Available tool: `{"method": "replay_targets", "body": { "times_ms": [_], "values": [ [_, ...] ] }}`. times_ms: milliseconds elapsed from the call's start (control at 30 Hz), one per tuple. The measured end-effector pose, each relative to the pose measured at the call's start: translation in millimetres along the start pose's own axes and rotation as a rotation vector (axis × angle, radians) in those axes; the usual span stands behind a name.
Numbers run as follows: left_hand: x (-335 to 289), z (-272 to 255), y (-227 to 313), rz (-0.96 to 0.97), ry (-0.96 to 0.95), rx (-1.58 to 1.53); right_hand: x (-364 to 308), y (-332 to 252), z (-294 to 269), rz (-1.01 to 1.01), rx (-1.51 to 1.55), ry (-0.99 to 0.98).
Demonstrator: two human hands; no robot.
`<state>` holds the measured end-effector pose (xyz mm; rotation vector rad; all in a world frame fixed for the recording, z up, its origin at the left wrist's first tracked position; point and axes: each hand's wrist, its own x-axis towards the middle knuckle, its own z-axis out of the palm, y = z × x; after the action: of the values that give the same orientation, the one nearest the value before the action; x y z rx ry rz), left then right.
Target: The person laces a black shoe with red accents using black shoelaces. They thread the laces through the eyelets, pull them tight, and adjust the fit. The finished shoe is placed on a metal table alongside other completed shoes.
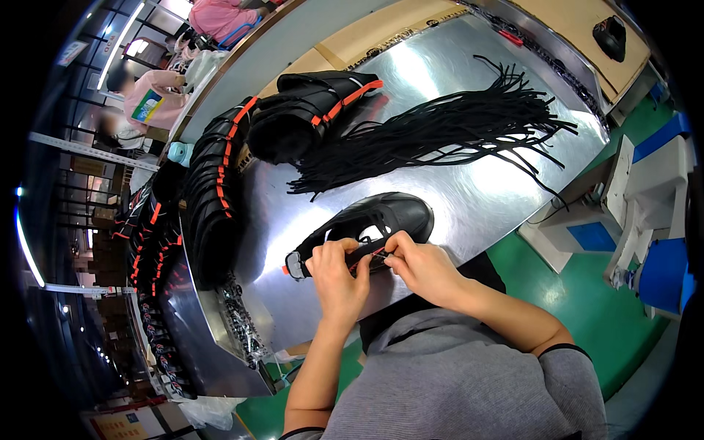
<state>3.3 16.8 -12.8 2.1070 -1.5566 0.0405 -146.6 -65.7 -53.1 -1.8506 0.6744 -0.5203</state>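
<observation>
A black shoe upper (pixel 411 215) lies on the metal table in front of me, its toe toward the far right and its grey and orange heel tab at the left. My left hand (pixel 339 284) grips the near edge of its opening, fingers curled over and thumb at the side. Close beside it, my right hand (pixel 424 270) pinches a thin black shoelace at the eyelet edge; the fingertips partly hide the lace. Beyond the upper lies a loose bundle of black shoelaces (pixel 440 136).
Nested black uppers with orange strips form a curved row (pixel 213 172) at the left and a stack (pixel 315 110) behind. The metal table (pixel 275 304) has raised edges. A single shoe (pixel 609 39) sits far right; blue-and-grey equipment (pixel 587 220) stands beside the table. People work at far left.
</observation>
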Motion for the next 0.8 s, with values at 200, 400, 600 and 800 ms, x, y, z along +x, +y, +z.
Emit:
{"method": "replay_targets", "body": {
  "times_ms": [200, 400, 600, 800],
  "values": [
    [1.3, -0.2, -5.9, 0.015, -0.036, -0.032, 5.6, 4.0, 6.8, 0.022, -0.029, 0.023],
    [3.1, 2.5, -15.0, 0.008, -0.112, -0.164, 8.6, -1.2, 9.6, -0.045, -0.188, 0.063],
    [-15.3, 8.7, -8.1, -0.012, -0.070, -0.207, 20.0, 8.6, 47.7, -0.179, -0.273, 0.199],
    [-10.5, -3.1, -5.1, 0.025, -0.042, -0.258, 17.6, 2.5, 14.7, -0.012, -0.162, 0.002]
  ]
}}
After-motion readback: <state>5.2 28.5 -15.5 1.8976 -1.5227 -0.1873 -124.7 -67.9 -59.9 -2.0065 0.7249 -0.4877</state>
